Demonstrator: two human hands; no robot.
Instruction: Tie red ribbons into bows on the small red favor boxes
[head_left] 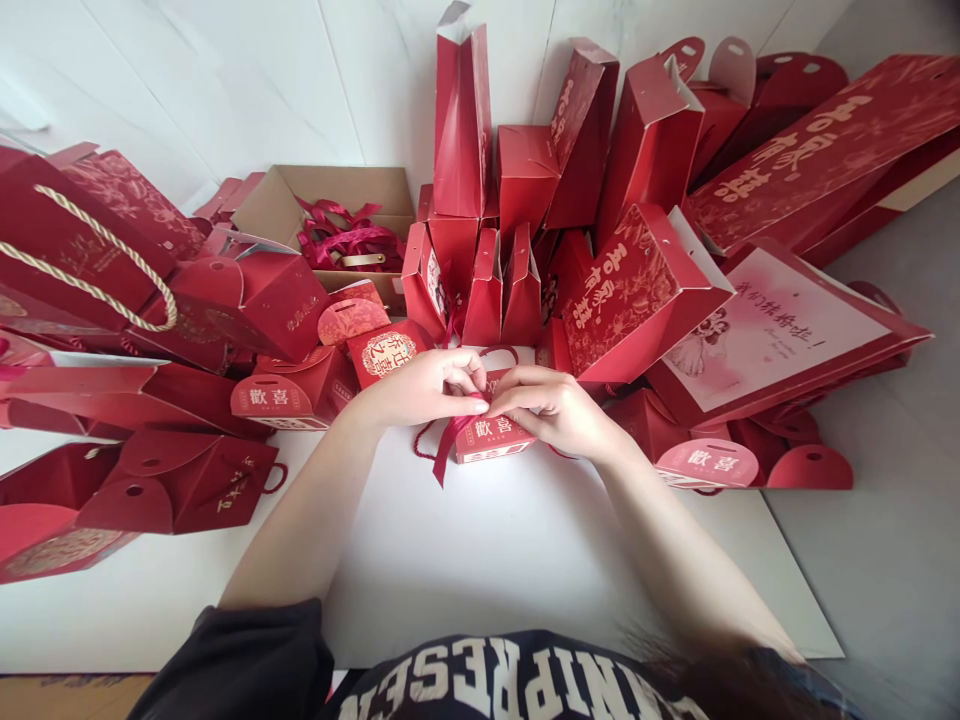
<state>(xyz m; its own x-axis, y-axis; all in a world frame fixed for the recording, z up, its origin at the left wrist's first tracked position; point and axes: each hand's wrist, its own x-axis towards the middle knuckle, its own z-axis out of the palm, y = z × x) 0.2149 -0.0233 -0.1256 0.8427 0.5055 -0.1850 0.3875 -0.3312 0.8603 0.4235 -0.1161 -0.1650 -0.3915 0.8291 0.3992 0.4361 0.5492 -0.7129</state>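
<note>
In the middle of the white table lies a small red gift box [496,432] with pale characters on its front. Over it, my left hand [442,385] and my right hand [551,400] meet, fingertips pinched close together. A dark red ribbon [447,452] runs out from the pinched fingers and hangs down over the box's left side. Both hands are closed on this ribbon at the top of the box. Exactly how it is looped there is hidden by the fingers. A red cord handle shows behind the hands.
Red gift boxes [225,300] crowd the left side, with a bag's twisted rope handle [112,205] among them. An open cardboard carton [277,205] behind holds magenta ribbons [352,235]. Tall red boxes [461,120] and a red bag [787,330] stand behind and right.
</note>
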